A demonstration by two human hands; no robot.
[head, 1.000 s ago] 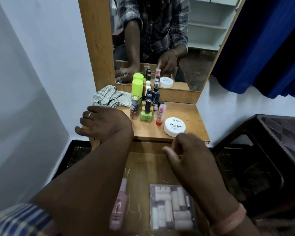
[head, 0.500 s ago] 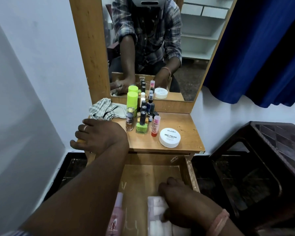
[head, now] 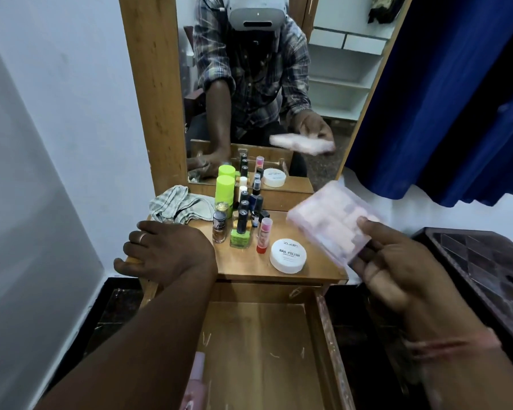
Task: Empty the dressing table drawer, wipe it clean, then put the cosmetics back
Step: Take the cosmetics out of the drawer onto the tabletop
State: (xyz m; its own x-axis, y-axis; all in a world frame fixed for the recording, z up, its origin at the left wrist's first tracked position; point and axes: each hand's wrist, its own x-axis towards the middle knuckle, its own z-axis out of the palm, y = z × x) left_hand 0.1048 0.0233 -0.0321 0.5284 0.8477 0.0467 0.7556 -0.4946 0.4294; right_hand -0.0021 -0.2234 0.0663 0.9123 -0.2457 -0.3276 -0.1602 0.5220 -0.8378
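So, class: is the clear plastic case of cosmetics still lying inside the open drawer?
No: the right hand holds the clear plastic case up over the tabletop's right edge, outside the drawer.

Clear plastic case (head: 333,221) of white rolls tilting in the air above the tabletop's right edge; open wooden drawer (head: 264,344) holding a pink bottle (head: 194,386).

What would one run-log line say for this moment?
stage: emptying drawer | right hand: holds clear plastic box of white rolls above wooden tabletop | left hand: resting on tabletop edge | open wooden drawer: pink bottle remains
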